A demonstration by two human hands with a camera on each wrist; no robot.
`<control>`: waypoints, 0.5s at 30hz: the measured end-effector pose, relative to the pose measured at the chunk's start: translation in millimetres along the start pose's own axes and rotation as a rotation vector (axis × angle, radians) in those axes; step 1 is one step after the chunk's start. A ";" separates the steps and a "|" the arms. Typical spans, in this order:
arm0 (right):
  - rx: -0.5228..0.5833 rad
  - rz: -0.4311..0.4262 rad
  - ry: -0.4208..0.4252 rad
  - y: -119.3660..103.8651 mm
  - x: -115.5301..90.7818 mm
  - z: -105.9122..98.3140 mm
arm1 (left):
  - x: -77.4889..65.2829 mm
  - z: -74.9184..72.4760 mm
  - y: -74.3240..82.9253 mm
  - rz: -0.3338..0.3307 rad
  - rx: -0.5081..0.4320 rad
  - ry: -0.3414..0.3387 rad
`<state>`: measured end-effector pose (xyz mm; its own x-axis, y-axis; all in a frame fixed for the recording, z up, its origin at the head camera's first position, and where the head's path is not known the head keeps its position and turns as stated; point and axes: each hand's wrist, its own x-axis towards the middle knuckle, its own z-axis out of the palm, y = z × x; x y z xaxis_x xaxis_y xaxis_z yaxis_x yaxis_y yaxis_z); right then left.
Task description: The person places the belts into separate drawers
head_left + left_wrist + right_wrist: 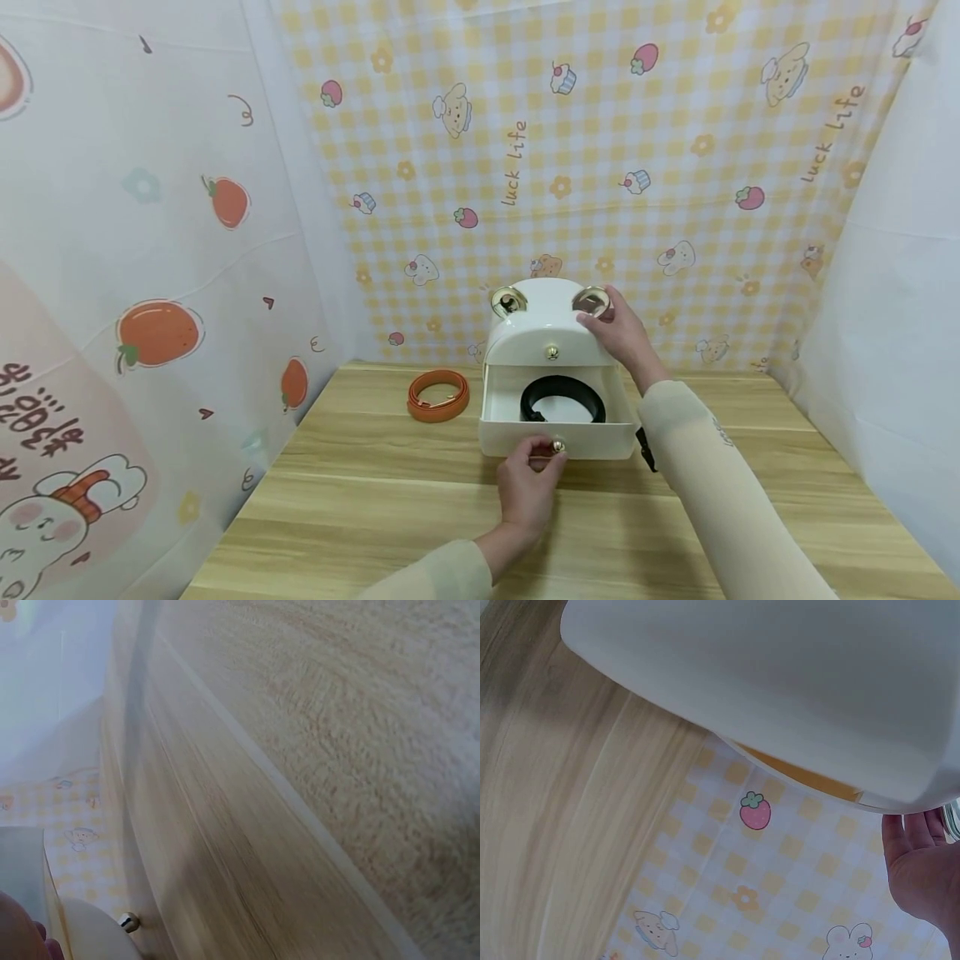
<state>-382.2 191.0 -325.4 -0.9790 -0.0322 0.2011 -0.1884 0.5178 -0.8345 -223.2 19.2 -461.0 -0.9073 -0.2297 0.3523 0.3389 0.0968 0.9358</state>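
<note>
A white box [553, 321] with two round gold-rimmed ears stands at the back of the table, its lower drawer [517, 440] pulled out. Inside the drawer lies a coiled black belt [562, 386]. My left hand [527, 496] pinches the gold knob [558, 447] on the drawer front between thumb and finger. My right hand [621, 333] grips the right ear [592, 301] at the top of the box. In the right wrist view that hand [922, 874] has its fingers against the box's edge. Only part of the left hand [19, 934] shows in the left wrist view.
A coiled orange belt [438, 396] lies on the wooden table [360, 483] left of the box. A black strap-like piece [646, 450] shows at the box's right, partly behind my right sleeve. Patterned cloth [570, 150] hangs close behind the box.
</note>
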 end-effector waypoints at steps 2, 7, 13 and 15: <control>-0.003 0.003 -0.001 0.0 0.0 -0.4 | 0.4 0.5 -0.1 -0.005 -0.002 0.004; -0.008 0.010 -0.001 -1.0 0.0 -0.5 | 2.3 1.2 0.3 -0.019 -0.004 0.012; -0.003 -0.002 -0.005 -1.6 1.5 0.3 | 8.5 3.1 -0.4 -0.031 -0.013 0.033; 0.000 -0.004 -0.009 -1.4 1.8 0.3 | 11.8 4.0 -1.3 -0.038 -0.030 0.035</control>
<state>-383.7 190.0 -324.0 -0.9788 -0.0419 0.2003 -0.1927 0.5179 -0.8335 -235.4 20.3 -458.1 -0.9104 -0.2666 0.3162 0.3123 0.0583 0.9482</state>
